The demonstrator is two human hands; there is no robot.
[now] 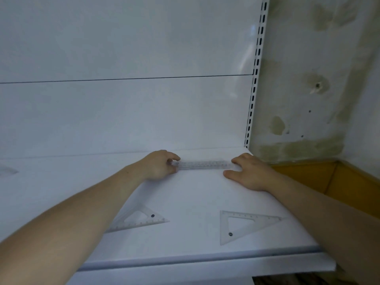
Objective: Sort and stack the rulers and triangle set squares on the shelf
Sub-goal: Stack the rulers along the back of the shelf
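A stack of clear plastic rulers [204, 164] lies along the back of the white shelf [195, 194]. My left hand [159, 165] pinches its left end with curled fingers. My right hand [247, 171] presses its right end, fingers spread flat on the shelf. Nearer the front edge lie two clear triangle set squares: one [144, 220] partly hidden under my left forearm, the other [226, 225] at the right. A faint clear piece [8, 171] lies at the far left.
The shelf's white back panel [123, 112] rises just behind the rulers. A slotted upright [256, 73] marks the right end. Beyond it stand a stained wall [308, 79] and a brown wooden surface [329, 177].
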